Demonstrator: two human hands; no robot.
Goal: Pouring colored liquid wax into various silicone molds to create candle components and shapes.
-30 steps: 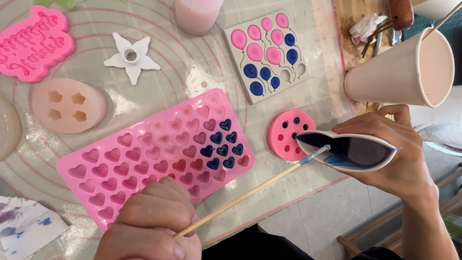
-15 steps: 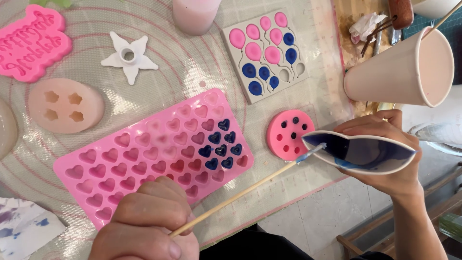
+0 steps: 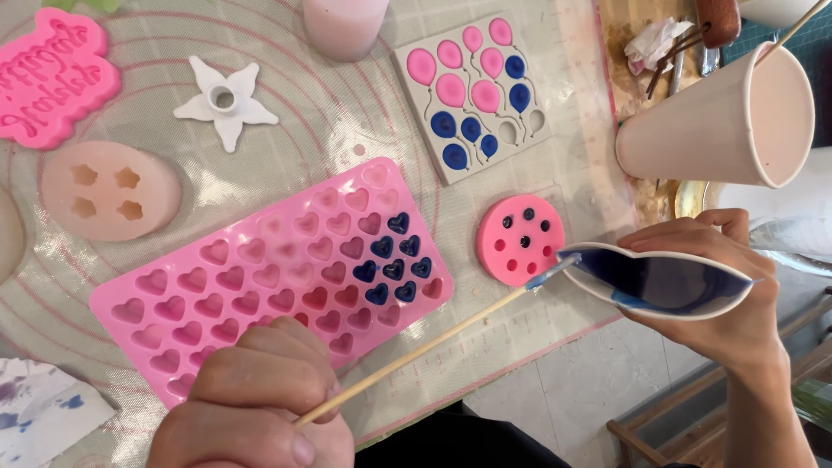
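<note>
My left hand grips a thin wooden stick whose blue-stained tip rests at the lip of a squeezed paper cup holding dark blue liquid. My right hand pinches that cup, just right of a round pink mold with small holes, some filled blue. In front of my left hand lies a pink heart mold tray with several hearts filled dark blue near its right end.
A grey balloon mold with pink and blue fills lies at the back. A tilted paper cup with a stick stands at the right. A white star piece, a peach mold, a pink lettering mold and a pink cup sit on the silicone mat.
The squeezed cup and my right hand have shifted slightly right and down, away from the round mold. The stick tip stays at the cup's lip.
</note>
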